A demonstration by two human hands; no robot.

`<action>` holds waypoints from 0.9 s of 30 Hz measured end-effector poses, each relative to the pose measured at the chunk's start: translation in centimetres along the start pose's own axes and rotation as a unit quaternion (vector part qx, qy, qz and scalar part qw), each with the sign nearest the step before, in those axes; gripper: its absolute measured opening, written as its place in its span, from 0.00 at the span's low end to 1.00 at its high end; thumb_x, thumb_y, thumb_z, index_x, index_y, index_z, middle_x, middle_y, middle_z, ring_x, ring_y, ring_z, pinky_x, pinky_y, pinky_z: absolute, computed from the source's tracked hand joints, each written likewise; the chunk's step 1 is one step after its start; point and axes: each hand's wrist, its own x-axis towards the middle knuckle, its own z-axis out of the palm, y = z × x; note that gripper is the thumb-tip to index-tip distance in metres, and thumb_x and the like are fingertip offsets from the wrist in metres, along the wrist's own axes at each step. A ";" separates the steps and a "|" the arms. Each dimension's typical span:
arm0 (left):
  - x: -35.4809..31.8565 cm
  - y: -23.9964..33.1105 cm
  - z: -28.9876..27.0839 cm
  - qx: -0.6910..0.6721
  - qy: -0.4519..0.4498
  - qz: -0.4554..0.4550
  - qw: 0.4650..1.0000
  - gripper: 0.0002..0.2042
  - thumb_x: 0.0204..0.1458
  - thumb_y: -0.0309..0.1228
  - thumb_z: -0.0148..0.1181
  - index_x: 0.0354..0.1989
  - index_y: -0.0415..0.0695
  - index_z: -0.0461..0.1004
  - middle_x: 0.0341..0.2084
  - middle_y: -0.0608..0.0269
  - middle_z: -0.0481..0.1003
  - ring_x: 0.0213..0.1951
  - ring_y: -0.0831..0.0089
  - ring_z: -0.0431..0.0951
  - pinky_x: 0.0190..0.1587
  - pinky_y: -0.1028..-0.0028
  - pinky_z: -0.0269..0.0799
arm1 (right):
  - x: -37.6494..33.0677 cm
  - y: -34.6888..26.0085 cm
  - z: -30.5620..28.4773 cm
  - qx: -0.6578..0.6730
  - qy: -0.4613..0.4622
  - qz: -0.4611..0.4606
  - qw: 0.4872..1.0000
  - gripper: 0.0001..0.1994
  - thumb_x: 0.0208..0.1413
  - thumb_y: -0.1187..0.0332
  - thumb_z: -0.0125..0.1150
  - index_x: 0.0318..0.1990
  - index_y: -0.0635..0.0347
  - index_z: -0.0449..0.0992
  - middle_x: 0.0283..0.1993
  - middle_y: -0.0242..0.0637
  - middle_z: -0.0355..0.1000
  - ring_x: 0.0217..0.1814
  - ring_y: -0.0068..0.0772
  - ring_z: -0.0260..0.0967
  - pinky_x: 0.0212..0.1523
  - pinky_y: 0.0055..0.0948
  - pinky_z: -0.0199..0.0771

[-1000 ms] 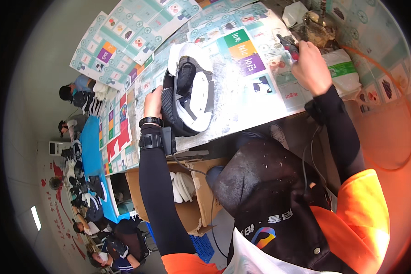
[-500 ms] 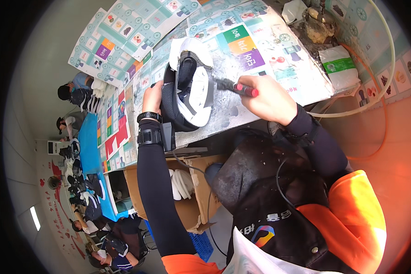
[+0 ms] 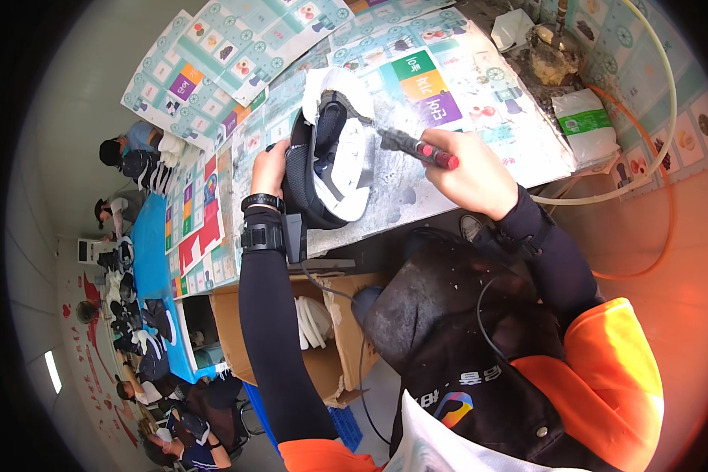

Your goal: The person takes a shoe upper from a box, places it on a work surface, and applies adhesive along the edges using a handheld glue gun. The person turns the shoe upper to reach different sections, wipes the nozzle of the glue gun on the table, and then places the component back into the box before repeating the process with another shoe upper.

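My left hand (image 3: 269, 170) grips the left side of a black-and-white shoe upper (image 3: 350, 169), its fingers partly hidden behind the dark mesh. The shoe's opening faces me, with black lining and a white inner part showing. In my closed right hand (image 3: 473, 175) is a brush (image 3: 417, 147) with a red-ended handle and dark bristles. Its bristle tip points at the shoe's right edge, a small gap away. Both hands are over the paper-covered worktable (image 3: 393, 193).
Printed sheets (image 3: 236, 47) cover the table's far left. A white-and-green packet (image 3: 584, 122) and a crusted pot (image 3: 554, 53) stand at the right, beside a pale hose (image 3: 675, 94). Below the table sits a cardboard box (image 3: 354, 346) with white pieces. Other people work at the left.
The brush has moved right, from against the shoe's right edge to slightly off it. The shoe and my left hand appear a little further right in the view.
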 end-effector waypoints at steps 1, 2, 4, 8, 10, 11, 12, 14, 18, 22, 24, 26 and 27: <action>0.0 0.1 0.0 -0.010 -0.007 -0.001 1.000 0.19 0.60 0.37 0.63 0.43 0.26 0.81 0.35 0.52 0.84 0.33 0.65 0.84 0.38 0.68 0.77 | 0.1 -0.3 -0.2 -0.017 0.007 -0.002 1.000 0.07 0.49 0.74 0.54 0.34 0.65 0.77 0.28 0.62 0.73 0.36 0.71 0.72 0.38 0.55 0.73; -0.1 0.1 -0.1 -0.009 -0.005 -0.001 1.000 0.19 0.60 0.37 0.63 0.43 0.26 0.81 0.35 0.52 0.84 0.33 0.65 0.84 0.38 0.68 0.77 | 0.1 -0.4 -0.2 -0.016 0.006 -0.002 1.000 0.07 0.49 0.74 0.54 0.34 0.65 0.77 0.28 0.62 0.73 0.36 0.71 0.72 0.38 0.55 0.73; 0.0 0.0 -0.3 -0.002 -0.008 0.012 1.000 0.19 0.60 0.37 0.63 0.42 0.27 0.82 0.35 0.53 0.84 0.33 0.66 0.84 0.39 0.68 0.77 | 0.0 -0.9 -0.2 -0.017 -0.080 -0.002 0.997 0.06 0.49 0.75 0.54 0.34 0.66 0.76 0.28 0.62 0.71 0.36 0.70 0.72 0.37 0.55 0.71; -0.1 0.1 -0.2 0.008 0.005 0.002 1.000 0.18 0.60 0.37 0.64 0.41 0.28 0.82 0.34 0.54 0.84 0.33 0.66 0.83 0.39 0.69 0.76 | -0.1 -0.5 0.4 0.016 0.002 -0.002 1.000 0.04 0.52 0.74 0.57 0.33 0.65 0.73 0.26 0.55 0.69 0.32 0.65 0.70 0.34 0.48 0.69; -0.2 0.2 -0.3 0.015 0.000 0.019 1.000 0.18 0.60 0.37 0.64 0.41 0.28 0.82 0.34 0.55 0.84 0.33 0.67 0.83 0.39 0.69 0.76 | 0.0 -0.7 0.3 0.021 0.021 -0.012 0.999 0.04 0.52 0.73 0.57 0.33 0.65 0.74 0.27 0.56 0.69 0.32 0.64 0.70 0.34 0.47 0.69; -0.3 0.1 -0.3 0.016 0.001 0.019 1.000 0.18 0.60 0.37 0.64 0.41 0.28 0.82 0.34 0.55 0.84 0.33 0.67 0.83 0.39 0.69 0.76 | -0.2 -1.2 0.1 0.018 -0.025 -0.001 1.000 0.07 0.51 0.73 0.56 0.36 0.65 0.77 0.28 0.59 0.71 0.34 0.67 0.72 0.37 0.49 0.72; -0.4 0.1 -0.3 0.016 0.003 0.017 1.000 0.18 0.60 0.36 0.63 0.42 0.29 0.82 0.35 0.56 0.84 0.33 0.67 0.83 0.39 0.69 0.75 | -0.2 -1.7 -0.1 0.016 -0.070 0.009 0.997 0.11 0.50 0.73 0.54 0.38 0.66 0.79 0.29 0.63 0.73 0.37 0.70 0.74 0.40 0.52 0.75; -0.6 0.0 -0.4 0.017 0.005 0.015 1.000 0.17 0.60 0.36 0.63 0.42 0.29 0.82 0.35 0.57 0.84 0.34 0.68 0.82 0.40 0.69 0.75 | -0.3 -2.1 -0.1 0.015 -0.121 0.010 0.992 0.12 0.51 0.72 0.53 0.39 0.66 0.80 0.31 0.63 0.74 0.38 0.69 0.74 0.41 0.51 0.75; -1.0 -0.3 -0.3 -0.004 0.010 0.036 0.999 0.17 0.61 0.36 0.63 0.44 0.31 0.82 0.38 0.59 0.84 0.37 0.69 0.82 0.43 0.69 0.75 | -0.7 -2.0 0.2 0.027 -0.107 0.006 0.994 0.13 0.52 0.72 0.53 0.41 0.65 0.82 0.31 0.63 0.74 0.38 0.69 0.75 0.40 0.52 0.75; -1.5 -0.4 -0.3 0.010 0.025 0.061 0.998 0.16 0.61 0.36 0.64 0.45 0.32 0.82 0.39 0.59 0.84 0.39 0.69 0.82 0.46 0.70 0.74 | -1.0 -2.5 0.9 0.051 -0.058 0.003 0.997 0.09 0.52 0.72 0.55 0.36 0.65 0.79 0.29 0.60 0.74 0.36 0.67 0.76 0.39 0.51 0.76; -1.8 -0.3 -0.4 0.004 0.025 0.057 0.998 0.16 0.61 0.36 0.63 0.46 0.32 0.83 0.40 0.59 0.85 0.39 0.70 0.82 0.46 0.70 0.74 | -1.2 -2.8 1.1 -0.001 -0.123 -0.038 0.992 0.07 0.52 0.73 0.55 0.34 0.66 0.78 0.28 0.60 0.75 0.36 0.67 0.76 0.38 0.52 0.76; -2.1 -0.2 0.1 -0.003 0.025 0.054 0.998 0.16 0.61 0.35 0.63 0.46 0.32 0.83 0.40 0.59 0.85 0.40 0.70 0.82 0.46 0.70 0.74 | -1.3 -2.1 1.5 0.002 -0.105 -0.031 0.994 0.07 0.50 0.73 0.55 0.34 0.66 0.78 0.28 0.61 0.74 0.35 0.68 0.75 0.38 0.53 0.75; -2.2 -0.4 0.2 -0.006 0.031 0.075 0.997 0.16 0.61 0.35 0.63 0.46 0.32 0.82 0.41 0.59 0.85 0.40 0.70 0.82 0.47 0.70 0.74 | -1.3 -1.8 1.6 0.017 -0.060 -0.019 0.998 0.07 0.50 0.73 0.55 0.34 0.66 0.78 0.28 0.61 0.74 0.35 0.69 0.75 0.38 0.53 0.75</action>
